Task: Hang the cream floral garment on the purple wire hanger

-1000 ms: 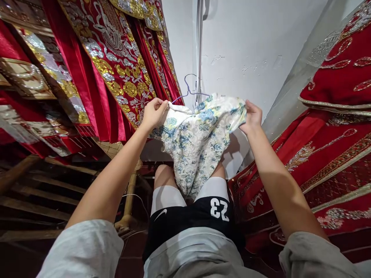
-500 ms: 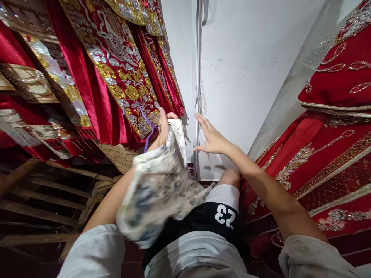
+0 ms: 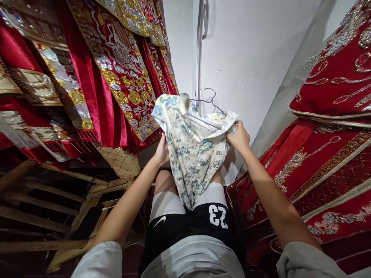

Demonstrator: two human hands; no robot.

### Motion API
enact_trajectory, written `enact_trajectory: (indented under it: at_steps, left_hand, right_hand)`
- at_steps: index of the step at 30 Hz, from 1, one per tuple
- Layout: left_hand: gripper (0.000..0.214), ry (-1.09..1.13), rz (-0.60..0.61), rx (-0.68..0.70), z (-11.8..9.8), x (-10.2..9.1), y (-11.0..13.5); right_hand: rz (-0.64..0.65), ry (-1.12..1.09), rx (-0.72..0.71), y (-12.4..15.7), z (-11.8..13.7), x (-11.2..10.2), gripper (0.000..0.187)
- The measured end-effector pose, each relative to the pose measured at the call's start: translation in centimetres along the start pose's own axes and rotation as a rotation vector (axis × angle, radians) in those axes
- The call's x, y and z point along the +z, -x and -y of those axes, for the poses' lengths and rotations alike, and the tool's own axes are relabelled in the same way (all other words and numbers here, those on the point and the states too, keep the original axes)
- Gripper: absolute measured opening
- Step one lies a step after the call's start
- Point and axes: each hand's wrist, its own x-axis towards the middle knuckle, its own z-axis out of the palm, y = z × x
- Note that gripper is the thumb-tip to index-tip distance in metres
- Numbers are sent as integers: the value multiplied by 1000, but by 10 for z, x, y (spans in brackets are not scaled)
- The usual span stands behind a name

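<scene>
A white shirt (image 3: 191, 150) with a blue and yellow floral print hangs in front of my legs, spread between my two hands. A thin purple hanger (image 3: 207, 101) sits inside its neck opening, with the hook pointing up toward the wall. My right hand (image 3: 240, 137) grips the shirt at the right shoulder, fingers closed on the cloth. On the other side, my left hand (image 3: 162, 150) holds the shirt's left edge below the shoulder; most of its fingers are hidden behind the fabric.
Red garments (image 3: 127, 77) with gold and silver embroidery hang at the left, close to my left hand. More red beaded garments (image 3: 313, 154) fill the right side. A wooden chair (image 3: 58, 189) stands at lower left. Ahead is a white wall (image 3: 237, 50) with a vertical metal strip (image 3: 199, 50).
The bunched shirt has been opened out and raised to the middle. My right hand, empty before, now grips its right shoulder. The hanger has moved right, into the neck opening.
</scene>
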Motion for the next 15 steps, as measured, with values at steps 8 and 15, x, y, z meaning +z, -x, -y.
enact_trajectory:
  at_steps: [8,15]
  left_hand:
    - [54,690,-395,-210,48,36,17]
    - [51,858,-387,-333,69,63,56]
  right_hand:
    - [-31,13,-209,-11,30,9,51]
    - [32,-274,-521,52,8,20,61]
